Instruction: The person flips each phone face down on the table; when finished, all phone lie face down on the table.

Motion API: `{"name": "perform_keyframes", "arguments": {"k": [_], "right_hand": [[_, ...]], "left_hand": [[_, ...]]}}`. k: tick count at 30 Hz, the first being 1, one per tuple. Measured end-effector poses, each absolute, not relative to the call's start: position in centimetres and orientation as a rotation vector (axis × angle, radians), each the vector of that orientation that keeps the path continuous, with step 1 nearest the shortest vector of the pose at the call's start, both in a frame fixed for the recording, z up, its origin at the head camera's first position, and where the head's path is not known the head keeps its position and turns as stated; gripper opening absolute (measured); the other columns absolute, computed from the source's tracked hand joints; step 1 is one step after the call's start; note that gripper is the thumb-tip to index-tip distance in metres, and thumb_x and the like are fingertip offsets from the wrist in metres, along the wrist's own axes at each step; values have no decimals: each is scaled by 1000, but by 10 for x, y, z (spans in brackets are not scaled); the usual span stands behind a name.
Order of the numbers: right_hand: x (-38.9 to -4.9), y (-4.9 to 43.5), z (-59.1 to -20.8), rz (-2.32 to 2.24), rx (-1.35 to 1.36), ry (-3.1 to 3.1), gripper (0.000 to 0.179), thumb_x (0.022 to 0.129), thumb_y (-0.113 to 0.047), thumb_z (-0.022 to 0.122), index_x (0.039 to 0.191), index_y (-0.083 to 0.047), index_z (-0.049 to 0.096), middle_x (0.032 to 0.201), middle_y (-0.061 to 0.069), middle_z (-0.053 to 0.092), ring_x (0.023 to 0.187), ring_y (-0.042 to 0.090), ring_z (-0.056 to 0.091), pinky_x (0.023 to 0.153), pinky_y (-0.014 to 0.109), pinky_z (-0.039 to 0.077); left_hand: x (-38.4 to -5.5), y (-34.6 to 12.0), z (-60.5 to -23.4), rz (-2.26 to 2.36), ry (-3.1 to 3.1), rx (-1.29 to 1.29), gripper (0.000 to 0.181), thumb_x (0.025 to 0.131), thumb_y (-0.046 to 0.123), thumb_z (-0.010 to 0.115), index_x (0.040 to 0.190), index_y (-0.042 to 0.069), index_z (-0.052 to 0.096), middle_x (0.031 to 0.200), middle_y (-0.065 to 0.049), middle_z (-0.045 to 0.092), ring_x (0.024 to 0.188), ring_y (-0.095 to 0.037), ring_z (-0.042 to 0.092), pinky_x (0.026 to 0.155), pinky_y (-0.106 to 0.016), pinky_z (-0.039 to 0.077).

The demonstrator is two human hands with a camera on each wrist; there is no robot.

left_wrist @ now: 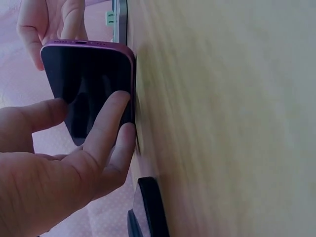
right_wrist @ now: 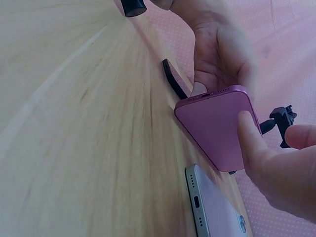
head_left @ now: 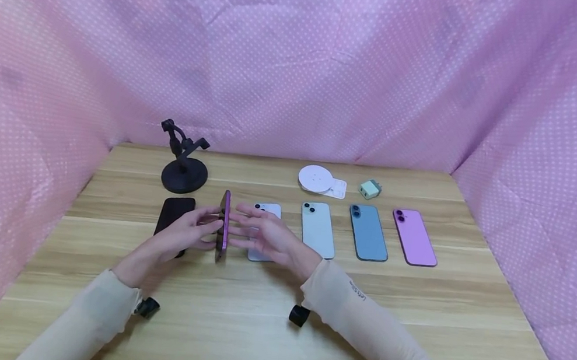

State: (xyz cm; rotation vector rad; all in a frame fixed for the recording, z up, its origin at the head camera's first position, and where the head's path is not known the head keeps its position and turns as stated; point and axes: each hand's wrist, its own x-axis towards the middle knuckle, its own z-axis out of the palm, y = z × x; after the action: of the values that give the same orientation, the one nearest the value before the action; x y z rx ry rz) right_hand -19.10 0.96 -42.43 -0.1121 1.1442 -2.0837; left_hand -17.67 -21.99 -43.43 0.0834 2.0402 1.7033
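Note:
A magenta phone (head_left: 225, 220) stands on its long edge on the table, upright between both hands. My left hand (head_left: 182, 236) touches its dark screen (left_wrist: 84, 74) with extended fingertips. From the other side my right hand (head_left: 277, 238) reaches with straight fingers to the pink back (right_wrist: 215, 128); one fingertip lies against it in the right wrist view. Left of it, partly covered by the left hand, lies a black phone (head_left: 171, 212). Below the right hand a pale phone (head_left: 260, 256) lies back up, its middle hidden.
Farther right lie a whitish phone (head_left: 319, 230), a blue phone (head_left: 369, 233) and a pink phone (head_left: 416, 238), all back up. Behind them are a white disc (head_left: 315, 178) on a white card (head_left: 338, 189) and a green charger plug (head_left: 369, 189). A black stand (head_left: 184, 176) stands back left.

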Motion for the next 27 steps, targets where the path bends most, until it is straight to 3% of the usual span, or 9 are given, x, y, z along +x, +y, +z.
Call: {"name": "perform_keyframes", "arguments": {"k": [9, 17, 27], "right_hand": [[-190, 5, -429, -2038, -169, 1190, 49, 104, 1, 42, 153, 1, 38, 153, 20, 44, 137, 41, 45, 113, 52, 40], [-189, 3, -433, -1953, -199, 1271, 48, 104, -2, 44, 152, -5, 45, 152, 12, 48, 140, 37, 44, 113, 49, 40], [-188, 4, -436, -1899, -161, 1280, 47, 104, -4, 46, 152, -6, 46, 155, 10, 45, 141, 36, 42, 116, 50, 36]], "left_hand": [[-177, -219, -432, 1782, 1973, 75, 59, 110, 20, 48, 157, -3, 22, 144, -29, 40, 129, -38, 50, 94, -44, 56], [-176, -220, -427, 1787, 1952, 100, 70, 106, 28, 57, 158, -3, 22, 146, -29, 40, 128, -41, 52, 95, -45, 56], [-176, -226, -426, 1770, 1959, 130, 69, 108, 28, 54, 160, -1, 18, 148, -29, 38, 132, -42, 47, 94, -47, 56]]}}
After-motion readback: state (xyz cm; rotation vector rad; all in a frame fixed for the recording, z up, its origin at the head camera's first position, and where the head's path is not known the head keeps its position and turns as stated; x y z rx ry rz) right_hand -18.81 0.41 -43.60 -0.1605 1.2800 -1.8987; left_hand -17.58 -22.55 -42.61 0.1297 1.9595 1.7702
